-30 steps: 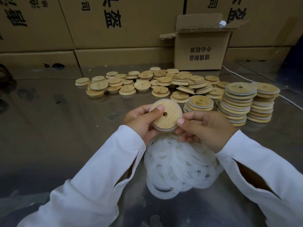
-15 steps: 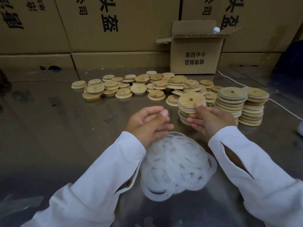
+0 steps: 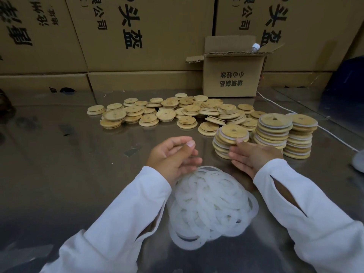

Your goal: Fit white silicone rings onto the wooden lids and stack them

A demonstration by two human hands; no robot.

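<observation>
Rings (image 3: 208, 203) lie in a loose heap on the table (image 3: 59, 164) between my wrists, limp and translucent. I judge them feather-light, floppy and a bit grippy, so one wants pinching at its outer edge and peeling off the heap, or neighbours may cling and come along. My left hand (image 3: 173, 154) hangs just above the heap's far edge, fingers loosely curled, thumb against the forefinger, holding nothing. My right hand (image 3: 254, 156) is relaxed and mostly straight. Its thumb tip rests on the near rim of the top lid (image 3: 233, 133) of the nearest stack (image 3: 222, 146), and I grip nothing there as far as I can see. Two taller stacks stand just beside it to the right. Bare lids (image 3: 167, 114) lie scattered farther back, in front of a box (image 3: 232, 75). Those look stiff, light and smooth. I'd take one by its rim, flat between thumb and fingers, leaving the stepped underside free for the ring. The top lid sits slightly off-centre, so a careless nudge could slide the stack.
</observation>
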